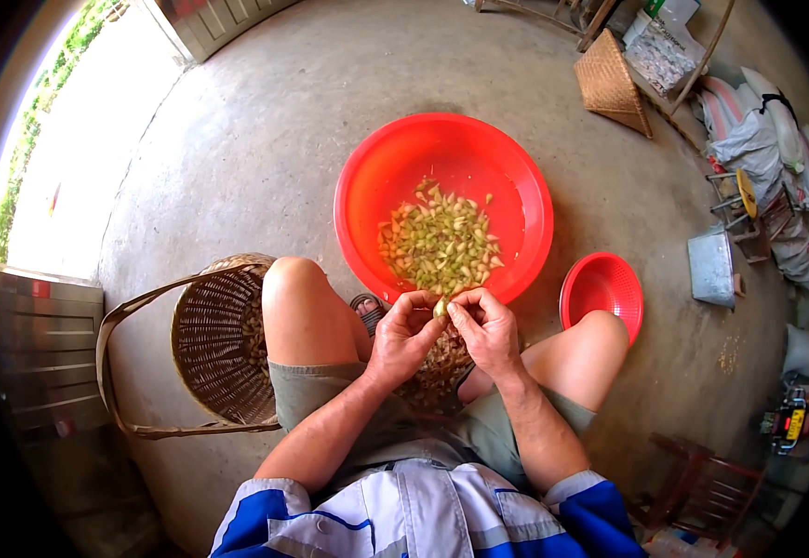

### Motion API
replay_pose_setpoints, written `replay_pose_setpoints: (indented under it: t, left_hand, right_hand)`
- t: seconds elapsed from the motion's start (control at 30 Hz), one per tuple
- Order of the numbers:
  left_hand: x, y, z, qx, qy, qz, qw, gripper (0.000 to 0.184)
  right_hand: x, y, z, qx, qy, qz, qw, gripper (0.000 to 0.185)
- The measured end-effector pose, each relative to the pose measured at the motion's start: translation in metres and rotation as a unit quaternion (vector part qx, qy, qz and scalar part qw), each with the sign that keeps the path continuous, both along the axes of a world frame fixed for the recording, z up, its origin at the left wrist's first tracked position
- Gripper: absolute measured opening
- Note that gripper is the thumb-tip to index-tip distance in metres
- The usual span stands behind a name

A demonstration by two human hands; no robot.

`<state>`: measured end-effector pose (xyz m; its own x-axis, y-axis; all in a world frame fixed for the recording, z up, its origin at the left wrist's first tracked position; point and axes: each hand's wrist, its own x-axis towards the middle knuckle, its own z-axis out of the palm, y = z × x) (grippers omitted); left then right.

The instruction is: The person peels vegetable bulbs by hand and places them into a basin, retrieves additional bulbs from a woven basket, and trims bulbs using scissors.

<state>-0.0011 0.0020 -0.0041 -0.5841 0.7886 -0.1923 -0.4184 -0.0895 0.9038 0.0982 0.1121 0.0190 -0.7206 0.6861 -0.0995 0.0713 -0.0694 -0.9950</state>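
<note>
My left hand (404, 339) and my right hand (486, 330) meet in front of me, fingertips pinched together on a small pale green, pointed piece (441, 307). Its exact kind I cannot make out. Just beyond them is a wide red basin (376, 167) with many similar pale green and yellowish teardrop-shaped pieces (441, 237) in its bottom. Below my hands, between my legs, lies a heap of brownish peelings (437, 367), partly hidden by my hands.
By my left knee a tilted wicker basket (213, 353) with a long handle holds brownish pieces. A small red perforated basket (600, 284) stands near my right knee. To the right are a metal bucket (711, 268), sacks (762, 139), a woven basket (612, 84) and a wooden chair (707, 488).
</note>
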Motion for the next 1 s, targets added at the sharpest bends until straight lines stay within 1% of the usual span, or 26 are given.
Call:
replay_pose_setpoints:
  t: [0.17,0.37,0.57,0.67,0.77,0.8,0.87,1.0]
  left_hand:
    - [-0.005,-0.003,-0.007,-0.011,-0.042,-0.027,0.999,0.036]
    - [-0.010,-0.004,0.001,-0.004,-0.109,-0.026,0.994,0.030]
    - [-0.015,-0.003,0.005,0.024,-0.189,0.015,0.982,0.028]
    - [-0.018,-0.003,0.006,0.013,-0.194,0.020,0.981,0.027]
    - [-0.018,-0.003,0.005,0.018,-0.191,0.015,0.981,0.027]
    - [-0.018,-0.003,0.005,0.021,-0.188,0.013,0.982,0.027]
    - [-0.017,-0.002,0.004,0.010,-0.146,0.012,0.989,0.028]
    - [-0.013,-0.002,-0.002,0.015,-0.076,-0.017,0.997,0.027]
  right_hand:
    - [0.001,0.000,-0.004,0.009,0.002,0.016,1.000,0.005]
    - [0.002,-0.001,-0.003,0.010,-0.010,0.017,1.000,0.006]
    - [0.004,-0.001,-0.002,0.027,-0.014,0.022,0.999,0.006]
    - [0.005,-0.001,0.006,0.002,-0.027,0.033,0.999,0.007]
    - [0.011,0.003,0.000,0.081,-0.052,0.087,0.992,0.007]
    - [0.012,0.002,-0.003,0.094,-0.052,0.080,0.991,0.008]
    - [0.012,-0.003,-0.006,0.119,-0.053,0.063,0.989,0.011]
    - [0.014,-0.004,0.000,0.100,-0.045,0.034,0.993,0.014]
